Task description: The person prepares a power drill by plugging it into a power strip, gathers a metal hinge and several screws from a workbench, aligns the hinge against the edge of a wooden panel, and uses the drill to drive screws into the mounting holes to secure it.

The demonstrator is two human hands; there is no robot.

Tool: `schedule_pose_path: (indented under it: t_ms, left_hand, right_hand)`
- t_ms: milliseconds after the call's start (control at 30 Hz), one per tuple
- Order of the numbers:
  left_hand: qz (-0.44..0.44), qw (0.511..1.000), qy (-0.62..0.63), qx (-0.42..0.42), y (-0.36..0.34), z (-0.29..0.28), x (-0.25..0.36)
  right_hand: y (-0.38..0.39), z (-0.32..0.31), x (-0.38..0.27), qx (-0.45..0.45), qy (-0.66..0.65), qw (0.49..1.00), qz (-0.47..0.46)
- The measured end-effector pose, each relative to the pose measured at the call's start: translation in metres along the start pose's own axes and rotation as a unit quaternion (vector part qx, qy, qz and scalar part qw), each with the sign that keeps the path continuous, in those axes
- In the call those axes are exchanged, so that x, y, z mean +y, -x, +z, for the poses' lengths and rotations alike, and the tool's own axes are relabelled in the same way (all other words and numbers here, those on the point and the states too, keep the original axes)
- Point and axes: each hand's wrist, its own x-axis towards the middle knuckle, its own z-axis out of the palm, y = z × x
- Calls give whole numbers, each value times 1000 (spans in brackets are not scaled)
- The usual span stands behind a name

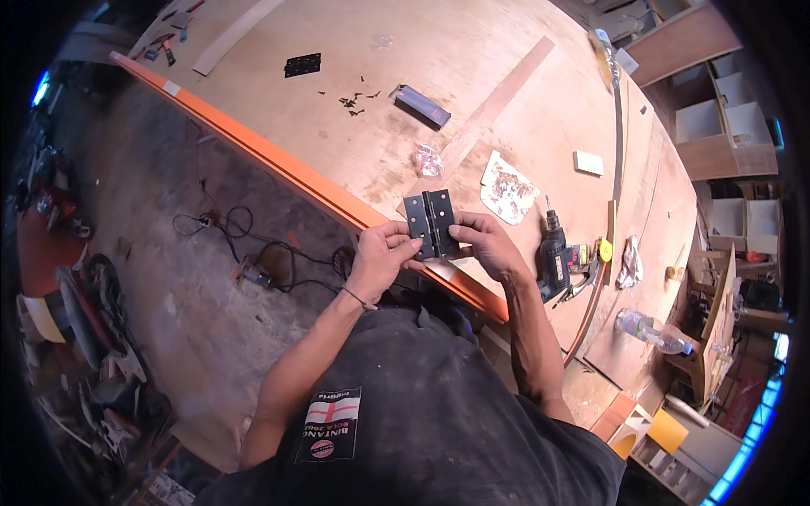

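Between both hands I hold a black butt hinge (431, 221), its two leaves spread out and its screw holes showing. My left hand (384, 257) pinches the lower left leaf. With thumb and fingers, my right hand (489, 243) grips the right leaf. The hinge is above the near edge of the worktable, over an orange-edged board (329, 201). Farther off on the wood lies a second black hinge (302, 65), with several small dark screws (351, 104) scattered beside it. A narrow dark box (422, 107) and a crumpled clear plastic bag (429, 160) rest nearer to my hands.
A cordless drill (553, 257) lies right of my right hand, beside a yellow tape measure (605, 250). Beyond are a stained white sheet (509, 187), a small white block (588, 163) and a plastic bottle (654, 331). Black cables (278, 253) trail over the floor at left.
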Motion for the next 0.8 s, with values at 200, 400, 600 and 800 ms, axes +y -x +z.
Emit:
schedule_pose_path:
  t_ms: [200, 400, 600, 800]
  left_hand:
    - [33, 961, -273, -11, 4, 11, 15]
    - [84, 889, -450, -13, -12, 39, 23]
    - [210, 880, -403, 142, -30, 38, 23]
    - [252, 808, -332, 416, 6, -10, -57]
  right_hand:
    - [-7, -28, -23, -49, 93, 992, -76]
    - [-21, -66, -20, -190, 224, 949, -111]
    - [-13, -63, -1, -102, 95, 985, -103]
    - [-18, -50, 55, -66, -37, 997, -31]
